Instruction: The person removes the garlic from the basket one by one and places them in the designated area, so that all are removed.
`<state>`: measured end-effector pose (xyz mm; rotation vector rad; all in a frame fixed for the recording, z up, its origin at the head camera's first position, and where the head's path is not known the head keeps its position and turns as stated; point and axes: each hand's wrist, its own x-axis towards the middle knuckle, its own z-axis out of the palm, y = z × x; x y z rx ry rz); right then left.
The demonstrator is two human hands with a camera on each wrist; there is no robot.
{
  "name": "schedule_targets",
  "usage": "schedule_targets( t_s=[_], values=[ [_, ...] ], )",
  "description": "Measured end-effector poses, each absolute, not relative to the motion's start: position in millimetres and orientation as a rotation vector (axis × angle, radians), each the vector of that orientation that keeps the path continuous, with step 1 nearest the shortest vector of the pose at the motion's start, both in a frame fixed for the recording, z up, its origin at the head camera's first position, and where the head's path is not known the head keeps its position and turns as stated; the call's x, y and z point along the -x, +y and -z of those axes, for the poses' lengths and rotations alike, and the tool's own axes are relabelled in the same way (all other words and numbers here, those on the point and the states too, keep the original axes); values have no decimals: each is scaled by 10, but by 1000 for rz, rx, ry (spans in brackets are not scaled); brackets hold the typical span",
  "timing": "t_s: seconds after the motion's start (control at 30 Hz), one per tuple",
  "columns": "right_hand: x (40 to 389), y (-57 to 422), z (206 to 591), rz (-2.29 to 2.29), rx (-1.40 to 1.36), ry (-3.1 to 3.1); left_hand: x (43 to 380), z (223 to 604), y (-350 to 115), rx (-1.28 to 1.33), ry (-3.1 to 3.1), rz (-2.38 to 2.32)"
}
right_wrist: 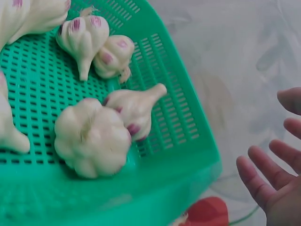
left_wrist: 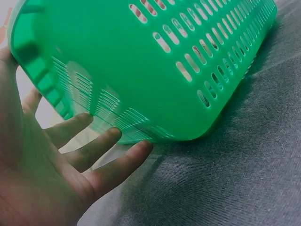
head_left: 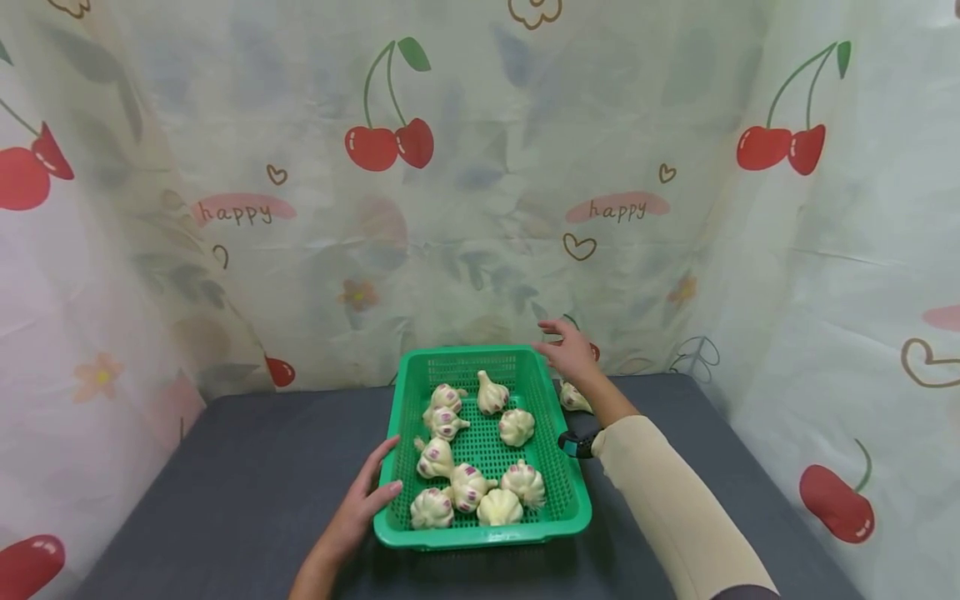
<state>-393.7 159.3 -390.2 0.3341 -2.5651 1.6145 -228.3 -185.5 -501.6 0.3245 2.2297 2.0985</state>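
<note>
A green plastic basket [head_left: 483, 537] with slotted walls stands on the dark tabletop, with several garlic bulbs [head_left: 517, 427] lying inside it. Against its left side rests my left hand [head_left: 367, 492], thumb at the rim. In the left wrist view that hand's spread, nearly straight fingers [left_wrist: 117, 167] lie along the outer wall. My right hand [head_left: 570, 354] is raised by the far right corner, fingers spread and nothing in them; the right wrist view shows the hand [right_wrist: 282, 183] apart from the basket wall. Partly behind the right forearm, another garlic bulb [head_left: 573, 397] lies outside the basket.
The dark tabletop [head_left: 262, 483] extends on both sides of the basket. A patterned curtain [head_left: 480, 250] with cherries hangs behind the table and along both sides. A dark band [head_left: 577, 444] sits on the right wrist, below a light sleeve [head_left: 675, 500].
</note>
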Motion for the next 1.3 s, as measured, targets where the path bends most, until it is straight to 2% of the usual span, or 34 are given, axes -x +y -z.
schedule_targets(
  t_s=[0.43,0.83,1.3],
  values=[
    [3963,1239,4018,-1616,-317,-2599,2282,5030,-1849,-325,2232,-2116],
    [3975,996,4200,-1404,-233,-2783,2267,5019,-1856,-350,2219,-2137],
    [3848,798,4395,-1305,-311,-2998,2272,5016,-1869,-329,2212,-2122]
  ],
)
